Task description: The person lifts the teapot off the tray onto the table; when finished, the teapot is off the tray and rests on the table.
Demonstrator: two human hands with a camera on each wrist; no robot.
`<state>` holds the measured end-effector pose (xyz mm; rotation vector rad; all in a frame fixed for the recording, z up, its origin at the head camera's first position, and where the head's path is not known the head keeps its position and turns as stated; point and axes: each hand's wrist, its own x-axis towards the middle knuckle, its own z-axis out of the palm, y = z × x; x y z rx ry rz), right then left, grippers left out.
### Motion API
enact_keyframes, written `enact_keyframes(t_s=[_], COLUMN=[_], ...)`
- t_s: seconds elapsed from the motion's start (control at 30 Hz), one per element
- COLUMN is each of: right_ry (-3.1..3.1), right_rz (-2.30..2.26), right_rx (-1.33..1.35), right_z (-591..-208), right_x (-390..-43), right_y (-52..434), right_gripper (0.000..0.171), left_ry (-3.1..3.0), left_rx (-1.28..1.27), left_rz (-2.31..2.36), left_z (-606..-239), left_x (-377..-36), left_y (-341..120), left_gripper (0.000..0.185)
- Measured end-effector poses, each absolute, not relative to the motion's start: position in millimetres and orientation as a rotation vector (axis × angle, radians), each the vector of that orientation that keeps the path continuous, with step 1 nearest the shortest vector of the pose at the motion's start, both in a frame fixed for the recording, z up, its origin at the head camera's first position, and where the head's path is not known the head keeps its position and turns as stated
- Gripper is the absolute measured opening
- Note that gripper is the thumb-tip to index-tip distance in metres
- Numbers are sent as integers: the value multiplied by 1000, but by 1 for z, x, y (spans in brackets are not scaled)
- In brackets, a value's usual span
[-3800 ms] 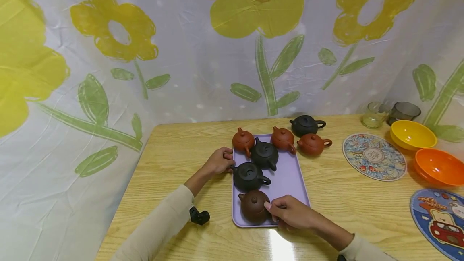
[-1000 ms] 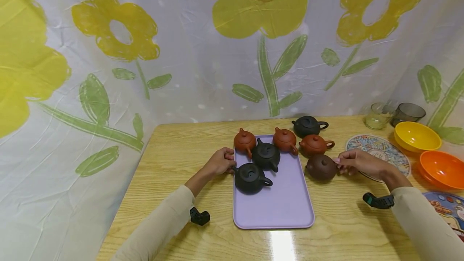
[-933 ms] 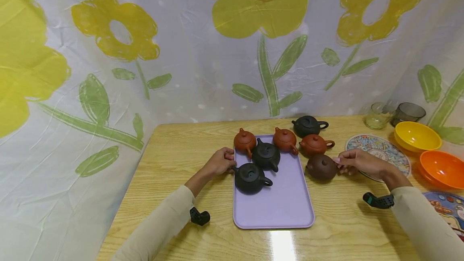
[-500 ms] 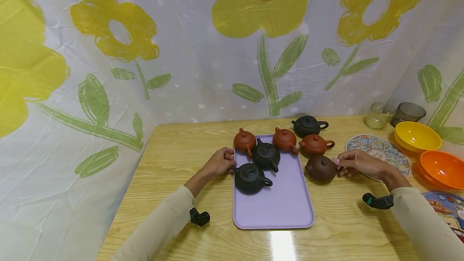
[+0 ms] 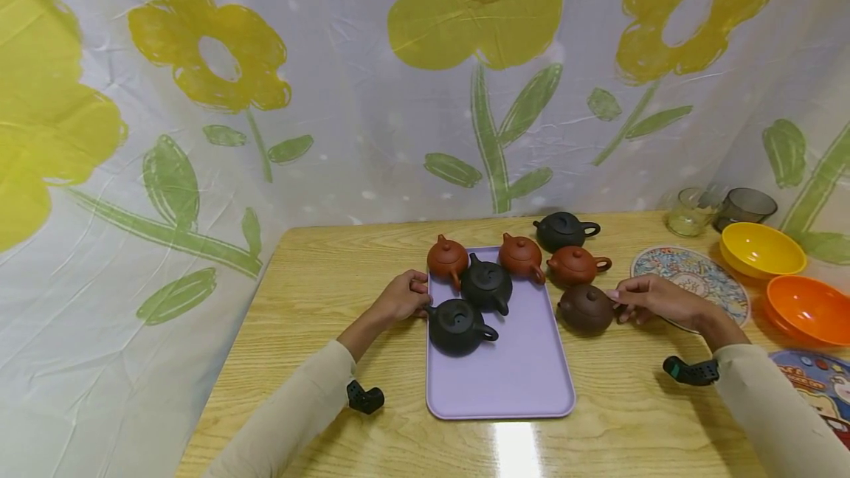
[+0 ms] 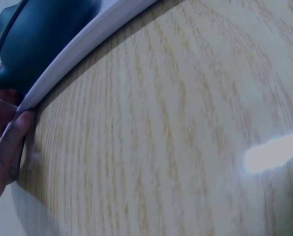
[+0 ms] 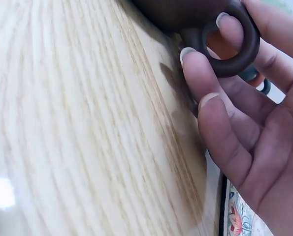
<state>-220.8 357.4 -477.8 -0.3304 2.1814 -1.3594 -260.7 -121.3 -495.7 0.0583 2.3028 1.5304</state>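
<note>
With its fingers through and around the handle, my right hand (image 5: 664,299) holds a dark brown teapot (image 5: 587,310), which sits at the right of the lavender tray (image 5: 501,389). The handle ring (image 7: 252,46) shows close up in the right wrist view. My left hand (image 5: 401,296) pinches the tray's left rim (image 6: 62,61), thumb outside and fingers inside. Two black teapots, one nearer (image 5: 457,326) and one behind it (image 5: 487,284), stand on the tray. Red-brown teapots occupy its far left (image 5: 447,257) and far right (image 5: 521,257) corners.
Behind the brown teapot stand a red-brown teapot (image 5: 574,265) and a black teapot (image 5: 561,231). Farther right lie a patterned round mat (image 5: 654,262), a yellow bowl (image 5: 762,249), an orange bowl (image 5: 810,310), glass cups (image 5: 745,209) and a blue mat (image 5: 813,382). A flowered curtain (image 5: 372,131) hangs behind.
Compared with 3.8 seconds ago, my right hand has moved the brown teapot from the tray's near end to the table at its right. Over the last second both hands stay nearly still.
</note>
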Motion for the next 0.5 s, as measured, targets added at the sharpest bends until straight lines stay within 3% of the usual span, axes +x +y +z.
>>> enact_keyframes(t_s=[0.5], right_ry=[2551], right_rz=[-1501], right_rx=[-189], right_z=[-480], right_x=[-203], right_y=[359], right_gripper=[42], left_ry=[2299], left_rx=[41], left_rz=[1549], left_z=[-497], left_x=[-261], left_y=[-120], left_gripper=[43])
